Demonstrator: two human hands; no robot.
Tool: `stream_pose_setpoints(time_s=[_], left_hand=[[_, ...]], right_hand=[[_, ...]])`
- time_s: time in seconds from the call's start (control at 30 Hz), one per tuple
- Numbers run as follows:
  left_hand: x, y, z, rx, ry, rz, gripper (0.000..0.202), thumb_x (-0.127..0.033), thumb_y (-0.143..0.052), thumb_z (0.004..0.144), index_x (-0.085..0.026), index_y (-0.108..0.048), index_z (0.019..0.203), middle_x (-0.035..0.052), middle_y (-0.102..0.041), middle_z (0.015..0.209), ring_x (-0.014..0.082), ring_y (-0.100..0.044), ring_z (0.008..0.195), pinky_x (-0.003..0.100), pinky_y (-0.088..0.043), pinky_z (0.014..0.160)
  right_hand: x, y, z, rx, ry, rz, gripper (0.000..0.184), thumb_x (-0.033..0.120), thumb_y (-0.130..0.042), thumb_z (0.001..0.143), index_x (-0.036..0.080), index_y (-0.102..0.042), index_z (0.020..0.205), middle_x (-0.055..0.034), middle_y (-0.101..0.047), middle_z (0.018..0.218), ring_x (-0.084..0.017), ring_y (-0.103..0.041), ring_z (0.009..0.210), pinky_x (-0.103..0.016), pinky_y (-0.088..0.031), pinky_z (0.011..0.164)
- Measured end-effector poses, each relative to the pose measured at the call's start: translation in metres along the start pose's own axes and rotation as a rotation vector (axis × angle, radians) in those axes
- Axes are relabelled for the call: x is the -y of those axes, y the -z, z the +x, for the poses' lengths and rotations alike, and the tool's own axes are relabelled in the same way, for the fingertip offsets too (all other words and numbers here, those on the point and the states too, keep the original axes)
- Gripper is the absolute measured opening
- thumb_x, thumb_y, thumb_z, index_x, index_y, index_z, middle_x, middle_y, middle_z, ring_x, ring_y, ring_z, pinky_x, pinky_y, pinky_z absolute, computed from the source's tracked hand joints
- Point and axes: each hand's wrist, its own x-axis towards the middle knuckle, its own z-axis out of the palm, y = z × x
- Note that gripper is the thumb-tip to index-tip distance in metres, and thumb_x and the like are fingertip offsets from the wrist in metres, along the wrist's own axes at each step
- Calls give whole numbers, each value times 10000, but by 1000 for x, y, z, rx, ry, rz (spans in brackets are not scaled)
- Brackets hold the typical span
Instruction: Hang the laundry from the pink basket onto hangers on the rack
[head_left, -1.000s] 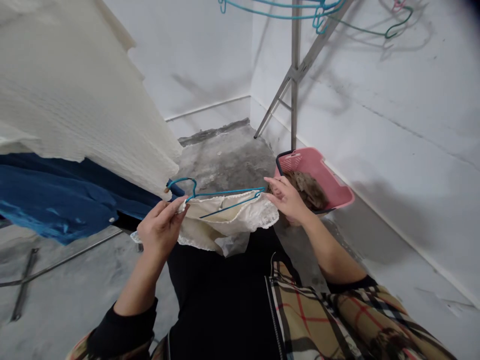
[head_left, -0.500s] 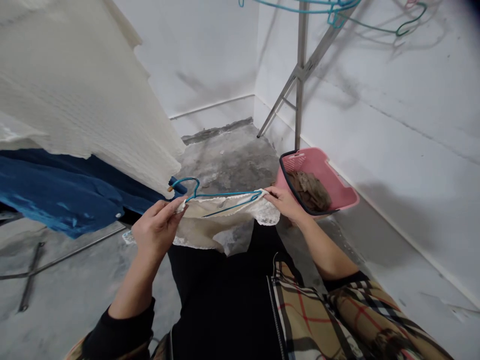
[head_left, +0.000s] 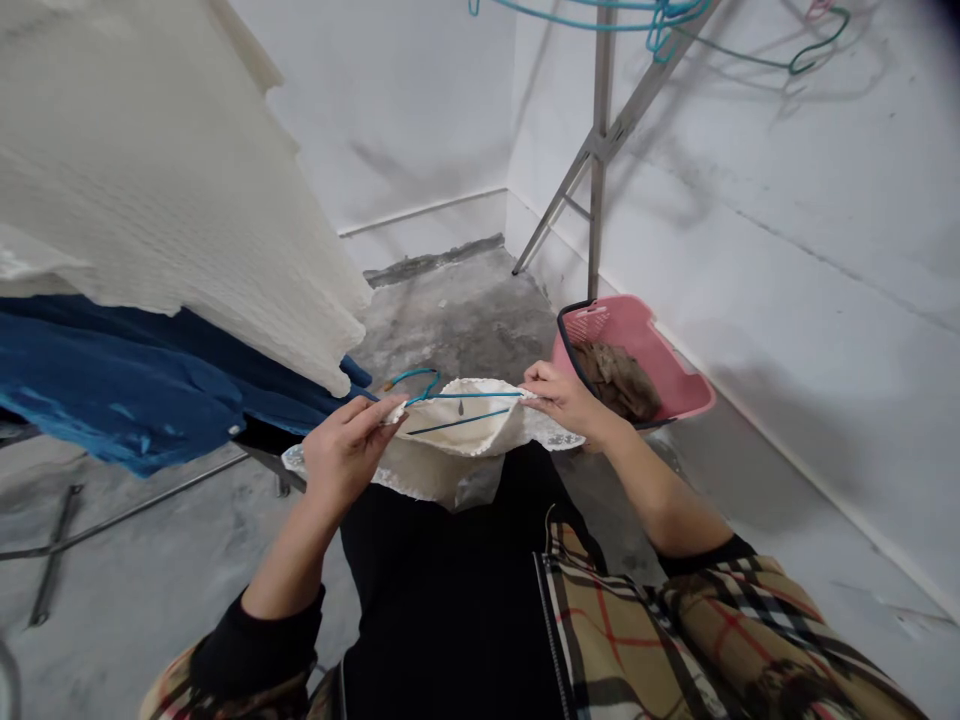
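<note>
A cream garment with lacy white edging stretches between my two hands at waist height. Inside its opening lies a blue clothes hanger, the hook sticking up near my left hand. My left hand pinches the edging beside the hook, fingers closed. At the other end of the hanger, my right hand is closed on the garment's edge and the hanger's corner. Which part of the garment is gripped I cannot make out.
A large cream cloth and a blue garment hang at the left. The pink basket holds brown cloth on the floor at right. Behind it stands a metal rack leg; blue hangers hang above.
My left hand has moved right, closer to my right hand, and the hanger's hook has shifted right with it. The garment's opening now gapes wider, its back edge raised.
</note>
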Motion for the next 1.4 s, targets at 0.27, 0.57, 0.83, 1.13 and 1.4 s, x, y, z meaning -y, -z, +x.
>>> stream_pose_setpoints(time_s=[0.27, 0.57, 0.83, 1.13, 1.4], left_hand=[[-10, -12, 8, 123, -5, -114, 343, -482, -612, 892, -267, -721, 1137, -14, -638, 748, 92, -589, 617, 187, -409, 563], [53, 5, 4, 156, 119, -301, 237, -382, -607, 905, -221, -727, 1030, 36, -697, 929, 158, -656, 833, 272, -526, 767], [29, -12, 13, 78, 0, -143, 371, -431, -614, 886, -236, -635, 1201, 85, -685, 1125, 242, -620, 1062, 404, -482, 949], [21, -8, 29, -72, 90, -254, 234, -321, -523, 939, -199, -719, 977, 15, -650, 749, 159, -604, 732, 258, -467, 690], [20, -12, 47, -234, 32, -179, 231, -285, -540, 935, -216, -689, 1097, 67, -691, 979, 198, -648, 950, 343, -525, 872]], right_hand=[[33, 2, 20, 19, 133, -145, 376, 422, -400, 1009, 177, -679, 1068, -63, -630, 817, -163, -562, 786, -283, -434, 701], [23, 50, -4, -267, 132, -249, 178, 288, -540, 963, 183, -677, 1009, -30, -602, 755, -145, -561, 726, -271, -437, 672], [46, 52, 0, -283, 110, -254, 196, 310, -534, 968, 187, -686, 949, -22, -587, 716, -138, -562, 689, -266, -426, 629], [49, 80, -12, -17, -158, -119, 250, 407, -558, 942, 189, -676, 913, -36, -681, 863, -162, -628, 812, -264, -476, 736], [64, 76, -2, -184, -129, -79, 255, 376, -472, 969, 202, -651, 918, -29, -699, 831, -175, -655, 746, -266, -515, 656]])
